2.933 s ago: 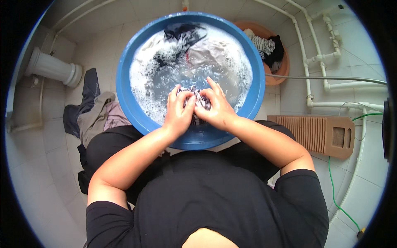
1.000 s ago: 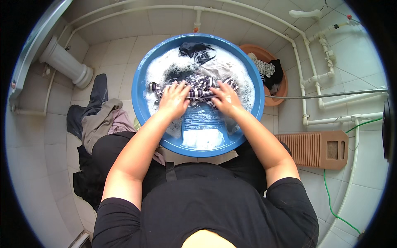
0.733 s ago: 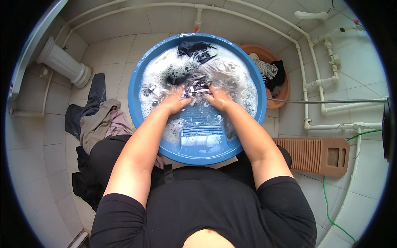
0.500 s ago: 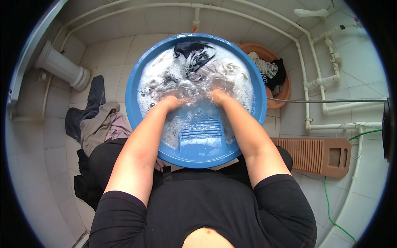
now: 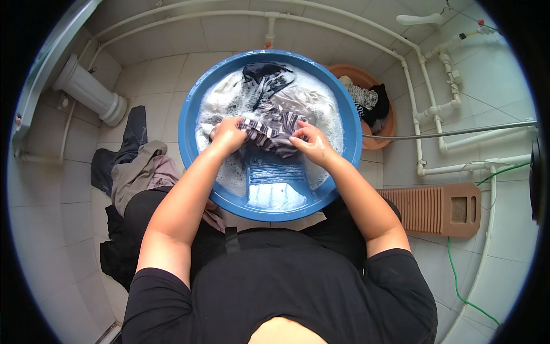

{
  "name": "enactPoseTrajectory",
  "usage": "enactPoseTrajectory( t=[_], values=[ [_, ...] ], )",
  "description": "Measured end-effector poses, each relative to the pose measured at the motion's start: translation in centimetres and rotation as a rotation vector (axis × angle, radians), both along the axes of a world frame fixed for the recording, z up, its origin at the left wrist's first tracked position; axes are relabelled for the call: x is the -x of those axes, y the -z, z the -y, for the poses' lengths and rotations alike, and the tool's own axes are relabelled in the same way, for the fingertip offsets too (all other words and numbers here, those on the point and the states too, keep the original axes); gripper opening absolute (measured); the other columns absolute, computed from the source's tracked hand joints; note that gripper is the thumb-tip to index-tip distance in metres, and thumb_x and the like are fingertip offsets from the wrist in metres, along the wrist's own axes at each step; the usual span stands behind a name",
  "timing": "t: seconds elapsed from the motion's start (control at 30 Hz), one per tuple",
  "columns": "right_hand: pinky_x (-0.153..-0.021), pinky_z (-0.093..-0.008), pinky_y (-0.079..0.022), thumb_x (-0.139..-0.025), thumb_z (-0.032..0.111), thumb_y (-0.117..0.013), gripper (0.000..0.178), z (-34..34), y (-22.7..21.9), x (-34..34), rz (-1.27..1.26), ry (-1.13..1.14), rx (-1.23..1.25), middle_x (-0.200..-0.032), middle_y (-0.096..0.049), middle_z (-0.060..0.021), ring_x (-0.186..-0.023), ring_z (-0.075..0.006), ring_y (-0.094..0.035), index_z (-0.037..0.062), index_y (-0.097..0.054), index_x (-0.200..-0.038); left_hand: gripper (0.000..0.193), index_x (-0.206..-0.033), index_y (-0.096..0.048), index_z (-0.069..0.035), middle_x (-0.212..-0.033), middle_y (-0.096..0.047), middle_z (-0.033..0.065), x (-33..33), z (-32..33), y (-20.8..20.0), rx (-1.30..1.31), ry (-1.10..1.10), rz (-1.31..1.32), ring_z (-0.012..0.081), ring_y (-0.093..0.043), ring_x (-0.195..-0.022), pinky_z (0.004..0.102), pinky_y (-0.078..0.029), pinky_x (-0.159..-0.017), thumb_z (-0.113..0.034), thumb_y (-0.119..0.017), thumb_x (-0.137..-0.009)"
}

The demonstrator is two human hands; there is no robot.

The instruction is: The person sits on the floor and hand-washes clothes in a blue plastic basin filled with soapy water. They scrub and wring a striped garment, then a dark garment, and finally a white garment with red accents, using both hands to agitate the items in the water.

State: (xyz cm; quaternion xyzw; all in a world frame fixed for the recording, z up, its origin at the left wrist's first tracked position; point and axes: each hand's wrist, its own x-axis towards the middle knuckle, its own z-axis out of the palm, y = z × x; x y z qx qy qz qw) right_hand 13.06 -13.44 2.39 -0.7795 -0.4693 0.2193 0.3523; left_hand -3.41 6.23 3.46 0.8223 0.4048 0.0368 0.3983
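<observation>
A wet garment with dark and white stripes (image 5: 268, 133) is bunched up above the soapy water in a blue washtub (image 5: 183, 129). My left hand (image 5: 228, 135) is closed round its left end. My right hand (image 5: 314, 144) has its thumb and fingers bent in at the garment's right side, pinching the cloth. Behind the hands, a black cloth (image 5: 264, 77) and pale grey cloth (image 5: 306, 100) lie soaking among white suds. Toward me, a ridged washboard slope (image 5: 276, 179) is moulded into the tub.
An orange basin (image 5: 382, 129) with clothes stands behind right. A brown washboard (image 5: 427, 209) lies at the right, near a green hose (image 5: 458, 286). Dark and beige clothes (image 5: 140, 163) are heaped on the left floor. White pipes (image 5: 427, 92) run along the walls.
Both hands have come up out of the water, bringing the striped garment into sight. The splashing around them has settled.
</observation>
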Motion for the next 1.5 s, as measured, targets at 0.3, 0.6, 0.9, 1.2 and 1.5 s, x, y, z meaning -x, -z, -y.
enactPoseTrajectory(
  t=[0.3, 0.6, 0.9, 1.2, 1.5],
  values=[
    [-0.091, -0.0575, -0.036, -0.083, 0.059, -0.045, 0.075, -0.5, -3.8, 1.6, -1.471, 0.422, -0.006, -0.134, -0.038, -0.0184, -0.116, -0.0388, -0.044, 0.0066, -0.032, -0.134, 0.042, -0.121, -0.048, 0.002, -0.116, -0.056, 0.0119, -0.4, 5.4, -8.6, 1.330, 0.303, 1.066, 0.0197, -0.058, -0.101, 0.0343, -0.046, -0.088, -0.011, -0.059, -0.083],
    [-0.091, -0.0445, -0.043, -0.084, 0.046, -0.045, 0.054, -1.4, -3.6, 2.7, -1.831, 0.371, -0.398, -0.114, -0.058, -0.0171, -0.101, -0.0308, -0.057, 0.0035, -0.055, -0.115, 0.041, -0.119, -0.049, 0.002, -0.121, -0.053, 0.0160, 1.5, 4.7, -5.0, 1.669, -0.118, 1.057, 0.0285, -0.049, -0.114, 0.0450, -0.034, -0.100, -0.021, -0.033, -0.089],
    [-0.078, -0.0308, -0.050, -0.081, 0.020, -0.057, 0.027, -0.4, -1.6, 2.2, -1.346, 0.140, 0.007, -0.093, -0.065, -0.0109, -0.083, -0.0185, -0.064, 0.0004, -0.060, -0.101, 0.054, -0.131, -0.039, -0.007, -0.133, -0.042, 0.0136, -0.3, 4.7, 1.5, 0.567, -0.098, 0.519, 0.0258, -0.041, -0.120, 0.0358, -0.029, -0.102, -0.024, -0.055, -0.082],
    [-0.090, -0.0352, -0.040, -0.078, 0.036, -0.059, 0.045, -0.6, -0.5, 0.3, -0.242, -0.092, 0.103, -0.116, -0.052, -0.0187, -0.106, -0.0314, -0.050, 0.0014, -0.058, -0.107, 0.036, -0.104, -0.061, -0.007, -0.106, -0.061, 0.0133, -1.2, 4.7, 1.0, 0.139, 0.305, 0.210, 0.0300, -0.057, -0.099, 0.0373, -0.041, -0.087, -0.036, -0.049, -0.086],
    [-0.084, -0.0447, -0.041, -0.076, 0.033, -0.055, 0.027, 0.1, -0.7, 7.9, 0.327, 0.117, -0.086, -0.096, -0.059, -0.0135, -0.092, -0.0331, -0.052, 0.0077, -0.062, -0.084, 0.031, -0.111, -0.052, -0.005, -0.105, -0.055, 0.0151, 1.8, 8.4, 3.1, -0.523, 0.373, 0.198, 0.0346, -0.050, -0.100, 0.0441, -0.038, -0.084, -0.025, -0.047, -0.087]
  ],
)
